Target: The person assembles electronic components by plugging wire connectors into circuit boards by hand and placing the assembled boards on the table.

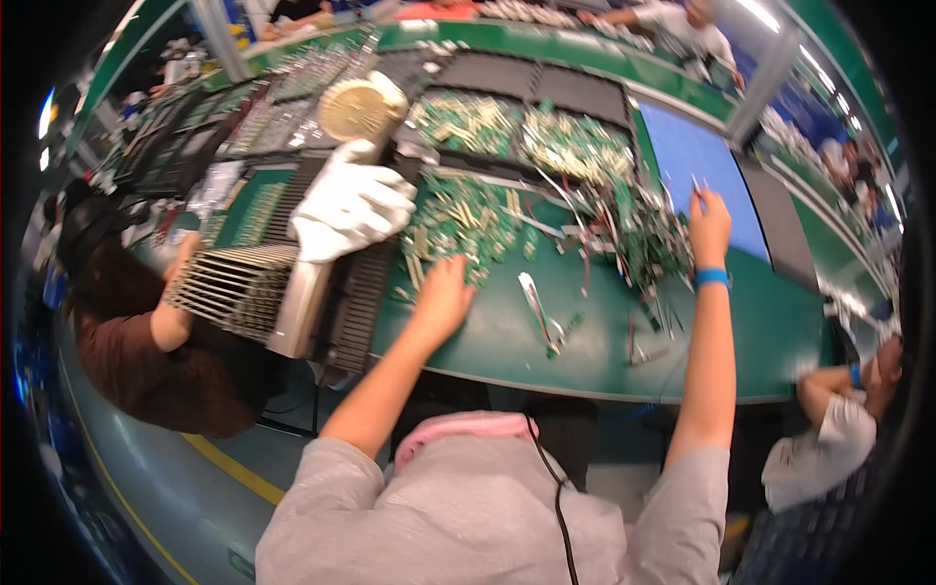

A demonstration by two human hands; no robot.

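Observation:
My left hand (444,294) is at the near edge of a loose pile of small green circuit boards (466,219). Its fingers reach toward the boards, thumb apart, with nothing visible in them. Out to the right, my right hand (710,229) is raised beside a blue mat (673,151), a blue band at its wrist. Thumb and fingers pinch a thin, pointed, light-coloured piece (695,183), too small and blurred to name. Left of that hand lies a tangled heap of boards with wires and flat cables (634,229). A few loose cable pieces (536,307) lie nearer me.
A white glove (356,200) and a round beige object (351,107) rest by a black slotted rack (353,307) at left. Black trays (575,97) and boards with pale connectors (577,144) stand behind. Another person (146,322) sits at left; another person's arm (829,409) is at right.

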